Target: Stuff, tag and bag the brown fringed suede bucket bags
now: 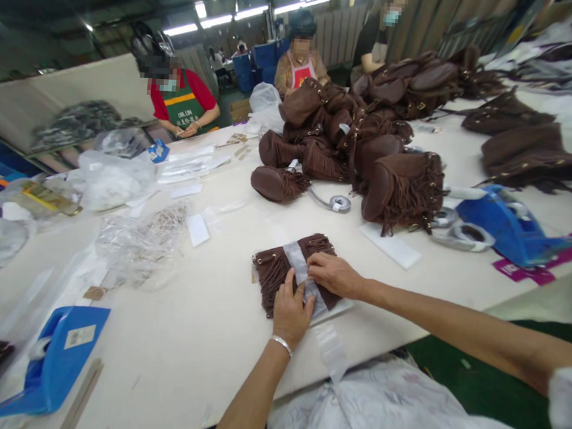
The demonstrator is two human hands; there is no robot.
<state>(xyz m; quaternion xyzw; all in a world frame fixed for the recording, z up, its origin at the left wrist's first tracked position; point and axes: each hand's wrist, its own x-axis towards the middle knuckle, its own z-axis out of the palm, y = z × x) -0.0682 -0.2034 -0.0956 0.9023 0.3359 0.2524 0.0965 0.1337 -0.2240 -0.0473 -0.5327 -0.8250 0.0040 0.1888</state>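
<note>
A brown fringed bag (273, 274) lies flat on the table near its front edge, with a pale grey strip (293, 254) running across its middle. A white sheet (341, 308) shows under the bag's near right edge. My left hand (293, 310), with a silver bracelet at the wrist, rests on the strip and bag with its fingers spread. From the right, my right hand (338, 275) has bent fingers closed at the strip's edge; the fingertips are partly hidden. Close by, a translucent strip (331, 350) hangs over the table edge.
Brown fringed bags (330, 136) are heaped across the table. Blue tape dispensers stand at right (508, 223) and lower left (60, 359). Grey coiled strips (338, 204), white cards (197, 230) and clear plastic (141, 243) lie about. Several people, including a person in a green apron (188, 108), are beyond.
</note>
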